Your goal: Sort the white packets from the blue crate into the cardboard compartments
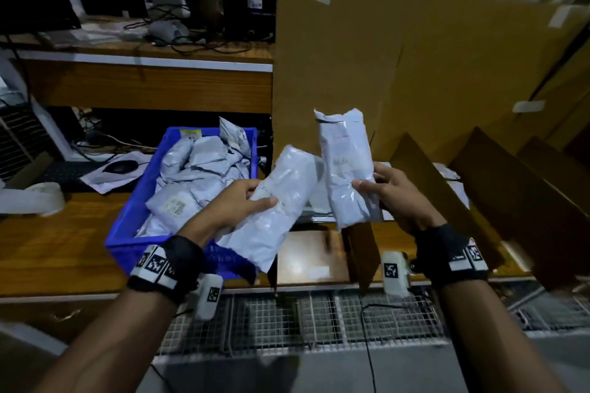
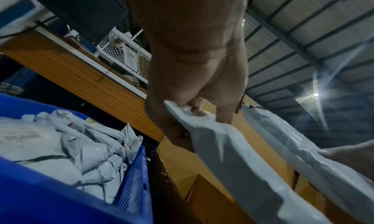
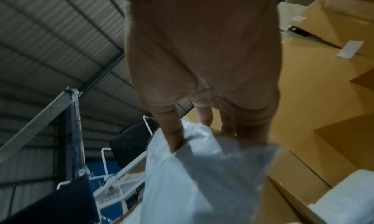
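Observation:
My left hand (image 1: 242, 198) grips a white packet (image 1: 274, 204) tilted over the right edge of the blue crate (image 1: 134, 201), thumb on top. In the left wrist view this hand (image 2: 194, 109) pinches the same packet (image 2: 232, 155) at its upper end. Beside it my right hand (image 1: 380, 188) holds a second white packet (image 1: 346, 169) nearly upright, above the cardboard compartments (image 1: 360, 252). The right wrist view shows this hand (image 3: 202, 128) with thumb and fingers clamped on that packet (image 3: 202, 179). The crate holds several more white packets (image 1: 194, 175).
A tall cardboard wall (image 1: 399, 67) rises behind the compartments, with slanted dividers (image 1: 510, 195) to the right. Packets lie in a rear compartment (image 1: 453, 175). A tape roll (image 1: 41, 198), mouse (image 1: 119, 166) and papers sit left on the wooden bench (image 1: 48, 239). Wire mesh (image 1: 287, 319) runs below.

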`<state>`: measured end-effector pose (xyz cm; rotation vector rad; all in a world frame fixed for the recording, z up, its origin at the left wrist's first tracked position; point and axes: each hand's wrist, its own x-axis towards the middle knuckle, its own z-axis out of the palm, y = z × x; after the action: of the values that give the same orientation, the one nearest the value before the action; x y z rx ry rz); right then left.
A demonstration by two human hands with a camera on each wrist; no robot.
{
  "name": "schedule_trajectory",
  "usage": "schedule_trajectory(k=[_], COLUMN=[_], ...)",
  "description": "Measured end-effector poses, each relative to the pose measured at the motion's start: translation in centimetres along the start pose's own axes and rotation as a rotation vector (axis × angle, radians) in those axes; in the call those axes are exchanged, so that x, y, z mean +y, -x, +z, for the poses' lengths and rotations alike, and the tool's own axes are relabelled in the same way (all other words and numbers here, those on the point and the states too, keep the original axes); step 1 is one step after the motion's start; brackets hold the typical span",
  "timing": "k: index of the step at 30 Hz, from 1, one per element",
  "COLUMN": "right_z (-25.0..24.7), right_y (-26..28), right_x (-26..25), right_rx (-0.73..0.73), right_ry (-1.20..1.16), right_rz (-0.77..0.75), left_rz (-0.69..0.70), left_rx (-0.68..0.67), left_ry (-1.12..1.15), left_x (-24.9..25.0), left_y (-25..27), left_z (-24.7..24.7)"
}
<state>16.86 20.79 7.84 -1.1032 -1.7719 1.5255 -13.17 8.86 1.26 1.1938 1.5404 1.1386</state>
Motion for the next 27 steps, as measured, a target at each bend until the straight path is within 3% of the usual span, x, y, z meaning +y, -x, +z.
schedule_trajectory(k=[5, 11, 17, 23, 27], right_z=[-2.3, -2.2, -1.2, 1.7, 4.0], right_y=[-2.9, -9.8, -19.8, -29.8, -34.7], right_x=[0.8, 1.1, 1.3, 3.9, 5.9], right_rx=[0.117, 0.086, -0.069, -0.236, -0.300], right_ry=[0.205, 0.500, 0.948, 1.120, 1.197], right_rz=[0.087, 0.096, 0.081, 0.123, 0.240], left_rz=[-0.067, -0.062, -0.133, -0.225, -0.293], left_rx=[0.240, 0.415, 0.481, 0.473, 0.469], left_ry=[0.073, 0.109, 0.123, 0.109, -0.006], left_x=[-1.1, -0.8, -2.6, -4.5, -6.0], left_y=[-2.2, -6.7, -13.3, -18.9, -21.4], left_z=[0.9, 0.2, -2.5, -3.8, -4.8])
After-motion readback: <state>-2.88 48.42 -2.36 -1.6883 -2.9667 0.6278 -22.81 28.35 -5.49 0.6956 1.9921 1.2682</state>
